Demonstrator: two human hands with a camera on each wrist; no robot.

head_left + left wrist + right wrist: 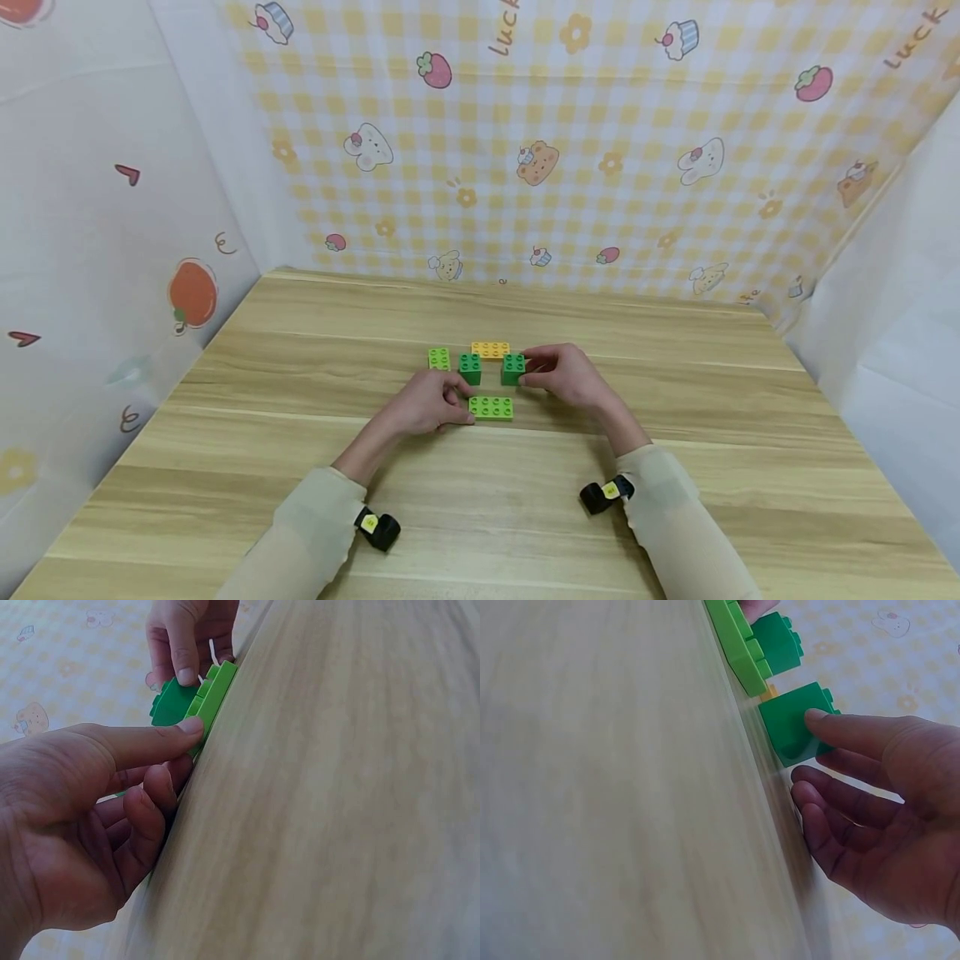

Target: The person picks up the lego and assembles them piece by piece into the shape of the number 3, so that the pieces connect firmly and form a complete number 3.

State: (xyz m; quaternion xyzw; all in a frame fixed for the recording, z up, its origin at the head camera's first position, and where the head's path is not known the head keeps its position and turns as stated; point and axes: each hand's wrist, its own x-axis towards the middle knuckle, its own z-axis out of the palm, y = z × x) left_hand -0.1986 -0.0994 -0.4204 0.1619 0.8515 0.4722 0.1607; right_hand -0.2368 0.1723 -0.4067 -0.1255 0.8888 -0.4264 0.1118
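In the head view, the left hand point(429, 402) pinches the left end of a flat light green building brick point(491, 414) lying on the table. Its thumb rests against the brick's near side in the left wrist view. My right hand point(567, 375) grips a taller dark green brick point(513, 375) by its right end, the thumb point(832, 726) on the near face in the right wrist view. A second dark green brick point(470, 375) stands to the left, just beyond the left fingers. The two dark green bricks are apart, behind the flat light green one.
Behind the dark green bricks lies a flat yellow-orange brick point(491, 350). Another light green brick point(438, 358) sits at the left, partly covered by the left hand. The wooden table point(480, 508) meets a patterned cloth wall point(480, 225) at the back.
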